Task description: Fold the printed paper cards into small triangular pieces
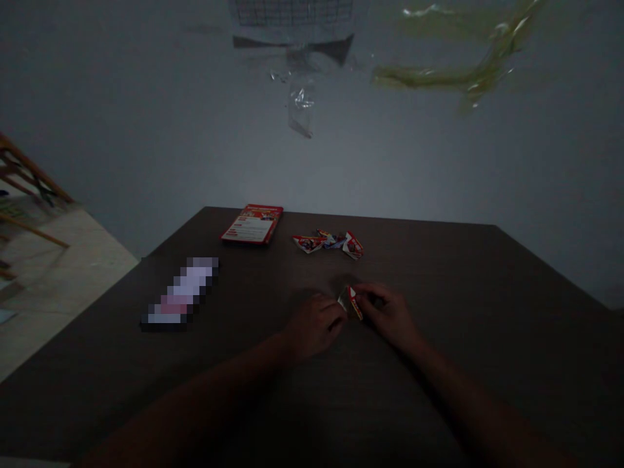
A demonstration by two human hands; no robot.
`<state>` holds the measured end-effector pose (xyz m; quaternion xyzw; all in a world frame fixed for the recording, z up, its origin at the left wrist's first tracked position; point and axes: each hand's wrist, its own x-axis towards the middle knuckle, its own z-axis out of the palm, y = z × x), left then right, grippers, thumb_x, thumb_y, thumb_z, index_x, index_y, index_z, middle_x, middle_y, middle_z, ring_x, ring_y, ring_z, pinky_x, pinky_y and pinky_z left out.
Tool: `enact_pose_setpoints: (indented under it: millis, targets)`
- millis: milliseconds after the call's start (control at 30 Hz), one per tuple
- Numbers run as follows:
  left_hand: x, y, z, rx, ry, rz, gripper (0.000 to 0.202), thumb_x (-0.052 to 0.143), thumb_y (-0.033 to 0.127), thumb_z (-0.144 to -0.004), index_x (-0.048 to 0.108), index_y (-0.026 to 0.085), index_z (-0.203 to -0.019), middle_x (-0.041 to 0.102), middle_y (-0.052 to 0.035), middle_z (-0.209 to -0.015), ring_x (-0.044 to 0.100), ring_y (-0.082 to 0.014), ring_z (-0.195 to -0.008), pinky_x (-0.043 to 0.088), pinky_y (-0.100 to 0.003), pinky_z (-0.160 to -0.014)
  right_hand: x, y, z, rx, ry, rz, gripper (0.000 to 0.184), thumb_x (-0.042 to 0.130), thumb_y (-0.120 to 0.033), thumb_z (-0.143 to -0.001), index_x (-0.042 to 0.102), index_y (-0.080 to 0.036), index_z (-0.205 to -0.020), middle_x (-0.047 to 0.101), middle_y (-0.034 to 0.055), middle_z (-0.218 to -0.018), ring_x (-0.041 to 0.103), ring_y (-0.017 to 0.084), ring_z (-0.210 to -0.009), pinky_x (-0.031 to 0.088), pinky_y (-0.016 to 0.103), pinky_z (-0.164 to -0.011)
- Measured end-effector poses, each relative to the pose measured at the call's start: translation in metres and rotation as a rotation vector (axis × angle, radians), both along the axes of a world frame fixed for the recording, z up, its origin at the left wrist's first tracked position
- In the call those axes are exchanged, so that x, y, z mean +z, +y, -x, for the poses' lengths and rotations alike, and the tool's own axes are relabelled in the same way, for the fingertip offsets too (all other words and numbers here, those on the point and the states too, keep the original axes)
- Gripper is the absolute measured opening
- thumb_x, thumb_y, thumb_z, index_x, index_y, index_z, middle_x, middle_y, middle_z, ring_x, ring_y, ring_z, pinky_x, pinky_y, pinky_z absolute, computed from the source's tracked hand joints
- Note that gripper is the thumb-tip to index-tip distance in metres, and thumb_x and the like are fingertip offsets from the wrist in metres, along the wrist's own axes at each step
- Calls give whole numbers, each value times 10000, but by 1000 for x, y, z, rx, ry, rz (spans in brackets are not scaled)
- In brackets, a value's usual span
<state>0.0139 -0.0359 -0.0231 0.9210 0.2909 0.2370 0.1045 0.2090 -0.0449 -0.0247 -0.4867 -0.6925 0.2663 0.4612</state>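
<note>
Between my two hands a small folded piece of printed paper (356,303), red and white with yellow lettering, stands over the table. My right hand (390,316) pinches its right side between thumb and fingers. At its left edge is my left hand (314,325), fingers curled and closed on a pale part of the paper. The dim light hides the exact grip of the fingertips. Behind the hands lie several folded paper pieces (353,245) in the same red, white and blue print, grouped closely together.
A stack of red-edged printed sheets (251,225) lies at the table's back left. Closer on the left is a phone-like slab (182,292) with a blurred-out screen. The brown table (439,260) meets a wall (414,162) bearing tape. Wooden furniture (34,169) stands at far left.
</note>
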Motion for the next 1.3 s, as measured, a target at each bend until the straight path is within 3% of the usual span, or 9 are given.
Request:
enact_pose_setpoints:
  millis: [100, 233, 500, 767, 933, 1133, 1300]
  targets:
    - [0, 1, 0, -52, 33, -12, 124, 486, 169, -838, 609, 173, -822, 648, -26, -836, 582, -140, -783, 407, -285, -772, 2, -2, 3, 43, -64, -66, 159, 550, -221, -802, 669, -198, -906, 663, 56, -866, 605, 169, -783, 479, 298, -713]
    - [2, 5, 3, -109, 64, 67, 141, 491, 210, -850, 629, 180, -845, 652, -34, -874, 589, -147, -821, 411, -291, -817, 2, -2, 3, 89, -86, -42, 168, 524, -225, -820, 669, -214, -904, 665, 58, -894, 621, 182, -841, 487, 312, -748]
    - [9, 11, 20, -212, 101, 131, 240, 470, 265, -873, 638, 249, -1044, 627, -56, -1023, 534, -188, -991, 362, -336, -915, 6, -5, 3, 196, -154, -15, 176, 514, -195, -822, 668, -211, -907, 656, 62, -922, 620, 174, -842, 488, 311, -762]
    - [14, 18, 29, -205, 77, 187, 201, 548, 189, -782, 662, 230, -942, 645, -41, -967, 557, -171, -910, 373, -324, -887, 9, -7, 6, 272, -302, -31, 166, 516, -161, -832, 672, -205, -870, 640, 65, -920, 600, 168, -864, 468, 310, -796]
    - [12, 21, 30, -89, -56, 222, 128, 522, 192, -785, 638, 181, -839, 642, -46, -854, 566, -158, -831, 409, -294, -800, 5, -8, 5, 281, -360, -42, 167, 524, -147, -821, 670, -212, -872, 636, 60, -928, 592, 171, -888, 468, 315, -807]
    - [17, 20, 26, -140, -69, 239, 169, 562, 279, -804, 651, 200, -924, 623, -60, -980, 547, -176, -951, 384, -314, -876, 4, -8, 5, 284, -417, -67, 167, 541, -142, -811, 674, -210, -886, 636, 66, -953, 581, 180, -906, 466, 326, -816]
    - [13, 22, 25, -144, -4, 261, 133, 602, 293, -784, 676, 250, -886, 608, -30, -1051, 522, -181, -1018, 327, -336, -945, 3, -8, 6, 285, -460, -67, 173, 556, -148, -804, 686, -228, -886, 639, 57, -925, 585, 185, -889, 466, 335, -809]
